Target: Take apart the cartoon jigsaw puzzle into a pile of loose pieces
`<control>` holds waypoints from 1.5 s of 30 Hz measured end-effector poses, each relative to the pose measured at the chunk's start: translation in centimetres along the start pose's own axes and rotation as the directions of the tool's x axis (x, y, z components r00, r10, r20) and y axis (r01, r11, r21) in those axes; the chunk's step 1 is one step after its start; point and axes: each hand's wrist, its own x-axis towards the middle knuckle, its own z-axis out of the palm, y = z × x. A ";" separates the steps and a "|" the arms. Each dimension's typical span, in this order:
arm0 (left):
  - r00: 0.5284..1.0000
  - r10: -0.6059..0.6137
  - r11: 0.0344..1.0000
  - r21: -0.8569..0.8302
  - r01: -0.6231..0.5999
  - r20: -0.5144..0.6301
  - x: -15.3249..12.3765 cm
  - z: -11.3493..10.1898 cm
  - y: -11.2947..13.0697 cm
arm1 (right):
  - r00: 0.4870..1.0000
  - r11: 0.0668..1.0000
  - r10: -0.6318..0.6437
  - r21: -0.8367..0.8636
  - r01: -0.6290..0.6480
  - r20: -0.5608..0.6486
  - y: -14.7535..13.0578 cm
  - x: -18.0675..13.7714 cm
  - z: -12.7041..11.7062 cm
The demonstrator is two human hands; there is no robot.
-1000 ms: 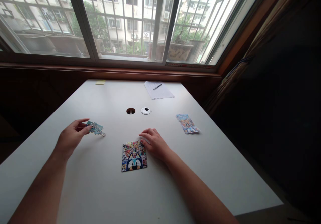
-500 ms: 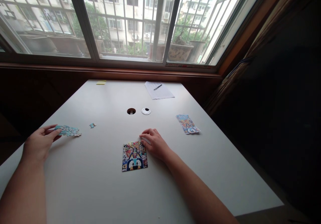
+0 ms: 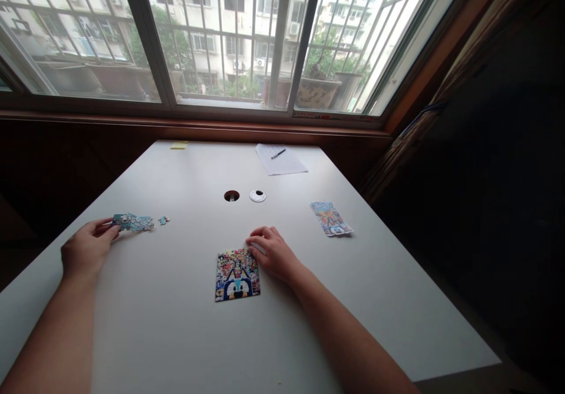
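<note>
My left hand (image 3: 90,244) pinches the left end of a blue-green puzzle section (image 3: 133,223) with ragged edges, between thumb and fingers. Just beyond its right end lies a small loose puzzle piece (image 3: 164,220), or a few joined together. In the middle of the table is a square, colourful puzzle (image 3: 237,275) showing a cartoon dog's face. Against its upper right corner rests my right hand (image 3: 272,251), fingers loosely stretched and holding nothing; the thumb side is at the puzzle's edge.
On the white table (image 3: 176,335), a printed picture sheet (image 3: 331,219) lies to the right. Farther back are a cable hole (image 3: 232,196), its round cover (image 3: 258,196), a paper (image 3: 282,163) with a pen (image 3: 278,153), and a yellow sticky note (image 3: 179,145). A barred window stands behind.
My left hand has moved right and slightly away from me with the puzzle section, bringing it close to the small loose piece. My right hand and the square puzzle have stayed put.
</note>
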 end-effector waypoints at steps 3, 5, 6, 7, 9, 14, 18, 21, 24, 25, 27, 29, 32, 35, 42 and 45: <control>1.000 -0.005 0.994 0.113 0.006 -0.005 0.4 0.2 -0.7 | 1.000 1.000 0.002 -0.001 -0.002 0.001 0.0 0.0 0.0; 1.000 -0.009 0.989 0.144 0.008 0.004 0.8 0.3 -1.2 | 1.000 1.000 0.000 -0.003 0.000 0.002 0.0 0.0 0.0; 1.000 -0.012 0.989 0.148 0.010 0.012 0.9 0.4 -1.5 | 1.000 1.000 -0.001 -0.003 0.001 0.002 0.1 0.0 0.0; 1.000 -0.016 0.990 0.142 0.013 0.020 0.9 0.4 -1.7 | 1.000 1.000 -0.001 -0.004 0.001 0.003 0.1 0.0 0.0; 0.999 -0.022 0.990 0.139 0.017 0.034 0.9 0.3 -1.8 | 1.000 1.000 0.000 -0.005 0.000 0.003 0.1 0.0 0.0; 0.999 -0.007 0.979 0.205 0.000 0.035 0.6 0.1 -1.6 | 1.000 1.000 0.003 -0.008 -0.003 0.009 0.0 0.0 -0.1; 0.991 0.127 0.925 0.358 -0.129 0.029 0.4 0.1 -1.2 | 1.000 1.000 0.005 -0.006 -0.005 0.008 -0.1 0.0 -0.1; 0.980 0.195 0.888 0.419 -0.188 0.027 0.3 0.2 -1.0 | 1.000 1.000 0.001 -0.008 -0.001 0.008 -0.1 0.0 -0.2; 0.964 0.262 0.856 0.454 -0.248 0.033 0.1 0.3 -0.8 | 1.000 1.000 -0.001 -0.009 0.002 0.009 -0.2 0.0 -0.2; 0.961 0.273 0.849 0.461 -0.258 0.037 0.1 0.3 -0.8 | 1.000 1.000 -0.001 -0.008 0.001 0.008 -0.2 0.0 -0.2; 0.967 0.251 0.852 0.465 -0.240 0.039 0.1 0.2 -0.8 | 1.000 1.000 0.001 -0.008 -0.001 0.005 -0.1 0.0 -0.2; 0.980 0.198 0.866 0.462 -0.191 0.034 0.1 0.2 -1.0 | 1.000 1.000 0.000 -0.008 0.000 0.005 -0.1 0.0 -0.2; 0.985 0.169 0.870 0.465 -0.163 0.029 0.2 0.2 -1.3 | 1.000 1.000 -0.001 -0.008 0.001 0.009 -0.1 0.0 -0.2; 0.983 0.182 0.868 0.463 -0.179 0.039 0.4 0.3 -1.7 | 1.000 1.000 0.001 -0.009 -0.001 0.008 -0.1 0.0 -0.2; 0.981 0.194 0.874 0.450 -0.184 0.024 1.1 0.6 -2.5 | 1.000 1.000 -0.004 -0.011 0.004 0.005 -0.1 0.0 -0.3; 0.982 0.189 0.881 0.437 -0.180 0.023 1.1 0.6 -2.7 | 1.000 1.000 -0.003 -0.012 0.003 0.003 -0.1 0.0 -0.2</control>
